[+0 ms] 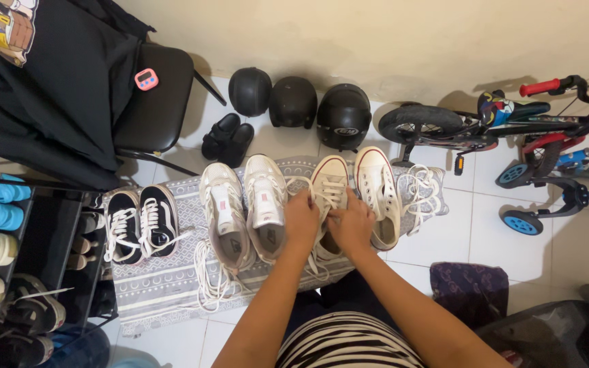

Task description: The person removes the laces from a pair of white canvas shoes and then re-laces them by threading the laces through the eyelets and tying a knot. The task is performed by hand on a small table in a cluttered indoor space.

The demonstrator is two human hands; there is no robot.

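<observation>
I see both hands on the cream canvas sneaker (pixel 328 194), which lies on a grey patterned mat (pixel 165 272) on the tiled floor (pixel 444 238), toe pointing to the wall. My left hand (pixel 301 219) has its fingers curled shut on the laces near the tongue, and my right hand (pixel 352 225) has its fingers pinched closed on the laces just beside it, the two hands touching over the shoe's opening. Just right of it lies the matching sneaker (pixel 378 194), with loose white laces (pixel 420 191) spilling over the mat's right edge. To the left, touching side by side, sit two white high-top shoes (pixel 243 215) with their laces trailing toward me, and farther left a pair of black shoes with white laces (pixel 138 225). Beyond the mat, against the wall, stand three black helmets (pixel 294 102) and a pair of black sandals (pixel 228 140). A black chair (pixel 158 95) draped with dark clothing stands at upper left, with a small pink timer (pixel 146 80) on it. A shoe rack (pixel 28 272) fills the left edge, close against the mat. To the right a child's bicycle (pixel 506 126) with blue training wheels stands well apart from my hands. A dark purple cloth (pixel 468 289) lies on the floor near my right forearm.
</observation>
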